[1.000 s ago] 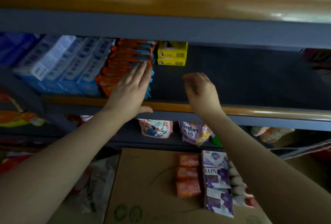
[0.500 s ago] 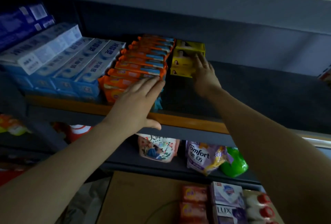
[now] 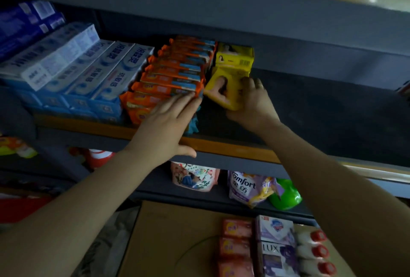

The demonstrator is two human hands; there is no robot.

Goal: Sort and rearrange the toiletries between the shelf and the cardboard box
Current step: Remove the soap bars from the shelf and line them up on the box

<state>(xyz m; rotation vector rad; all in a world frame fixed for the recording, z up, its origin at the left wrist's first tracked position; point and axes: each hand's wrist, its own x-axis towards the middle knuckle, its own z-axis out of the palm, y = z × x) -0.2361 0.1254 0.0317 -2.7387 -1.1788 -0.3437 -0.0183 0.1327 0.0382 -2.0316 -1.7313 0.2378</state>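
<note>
While the left hand (image 3: 165, 130) lies flat with straight fingers against the front of the orange soap packs (image 3: 168, 87) at the frame's centre, its thumb hooks under the orange front edge of the shelf (image 3: 233, 150). The left forearm runs in from the lower left corner. Right of centre, the right hand (image 3: 248, 101) grasps a yellow box (image 3: 224, 87), thumb across its upper face and fingers curled round its right side; the box is tilted, its near corner lowered toward the shelf board. A second yellow box (image 3: 235, 58) sits just behind it, beside the orange packs. Blue and white toothpaste boxes (image 3: 88, 70) fill the upper left. At the bottom, the cardboard box (image 3: 173, 236) carries more soap packs and small red-capped bottles.

Half a second ago the right hand was only reaching the yellow stack deeper on the shelf, fingers laid on it; since then one box has come forward and tipped away from the other. The left hand has kept its flat press on the orange packs.
</note>
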